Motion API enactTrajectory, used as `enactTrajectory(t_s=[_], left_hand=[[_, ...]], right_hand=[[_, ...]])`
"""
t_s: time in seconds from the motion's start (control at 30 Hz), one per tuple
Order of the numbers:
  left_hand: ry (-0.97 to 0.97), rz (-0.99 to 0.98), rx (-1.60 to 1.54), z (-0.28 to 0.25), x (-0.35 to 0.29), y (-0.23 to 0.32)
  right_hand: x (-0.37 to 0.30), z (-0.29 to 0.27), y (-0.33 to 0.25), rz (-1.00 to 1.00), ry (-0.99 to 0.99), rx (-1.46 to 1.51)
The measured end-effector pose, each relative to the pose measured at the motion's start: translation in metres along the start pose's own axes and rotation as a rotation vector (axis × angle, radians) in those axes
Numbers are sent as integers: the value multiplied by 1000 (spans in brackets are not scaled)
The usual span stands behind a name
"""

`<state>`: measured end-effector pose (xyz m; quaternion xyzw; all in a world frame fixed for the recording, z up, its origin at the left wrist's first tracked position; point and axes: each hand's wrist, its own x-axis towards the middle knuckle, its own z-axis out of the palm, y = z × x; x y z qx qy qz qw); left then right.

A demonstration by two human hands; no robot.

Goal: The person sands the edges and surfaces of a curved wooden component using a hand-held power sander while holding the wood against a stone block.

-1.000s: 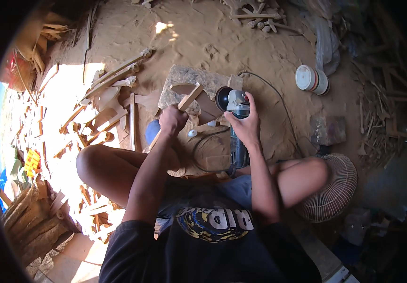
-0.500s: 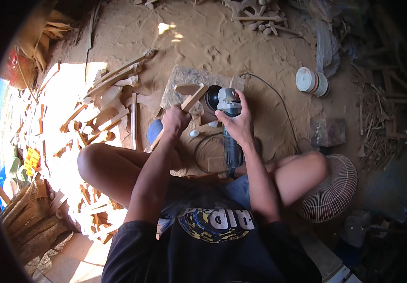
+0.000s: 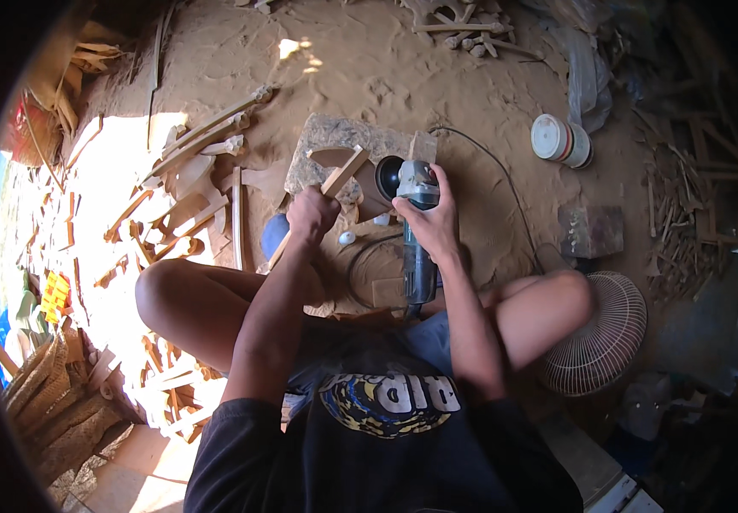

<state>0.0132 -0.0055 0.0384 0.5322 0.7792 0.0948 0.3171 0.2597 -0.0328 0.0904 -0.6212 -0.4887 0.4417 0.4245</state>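
My left hand is closed round a slim wooden stick, which slants from beside my left knee up to the right. In my right hand is a green and grey angle grinder, gripped near its head and standing with its body pointing back at me. Its dark round disc faces left, a small gap from the upper end of the stick. Below both lies a flat stone block on the sand, with a curved wooden piece on top. Whether the disc spins I cannot tell.
A black cable loops over the sand on the right. Beyond it stand a white bucket, a square block and a fan with a wire guard. Wooden pieces are heaped at the left, and a blue round thing sits near my left wrist.
The stick's upper end has shifted slightly left and down, away from the disc, so the gap is wider. Both hands keep their grip. The whole view has shifted slightly.
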Motion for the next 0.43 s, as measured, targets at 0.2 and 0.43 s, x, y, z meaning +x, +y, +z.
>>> enactTrajectory(t_s=[0.2,0.43], left_hand=[[20,-10,2,-1,-4,0],[23,-21,18,3,-2,0]], right_hand=[[-6,5,-6,29,-4,-80],[-17,3,-1,-3,-35,-209]])
